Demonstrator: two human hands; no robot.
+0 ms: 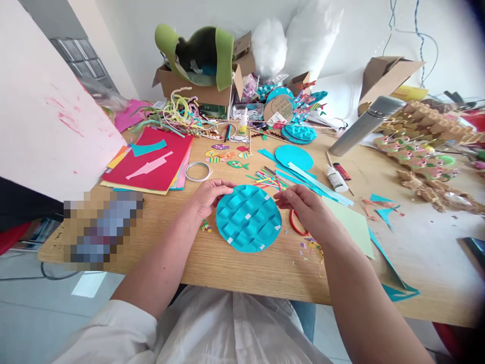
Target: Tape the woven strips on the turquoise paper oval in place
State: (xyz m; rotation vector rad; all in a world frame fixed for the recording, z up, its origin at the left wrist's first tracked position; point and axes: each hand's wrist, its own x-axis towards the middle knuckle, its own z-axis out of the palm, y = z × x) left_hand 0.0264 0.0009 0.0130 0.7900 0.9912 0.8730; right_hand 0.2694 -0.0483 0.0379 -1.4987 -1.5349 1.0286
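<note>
A round blue paper disc with raised woven strips and several small white squares on it is held above the table's front part. My left hand pinches its upper left edge between thumb and fingers. At the disc's upper right edge, my right hand has its thumb and fingers pressed together; whether they grip the rim or a small piece is too small to tell. Red-handled scissors lie partly hidden beside my right hand. Behind the disc are thin coloured strips and a plain blue circle.
Coloured paper sheets lie at the left, near a wire ring. Paper fish sit behind the disc. A white glue bottle and a grey flask are at the right, with pale green paper nearer.
</note>
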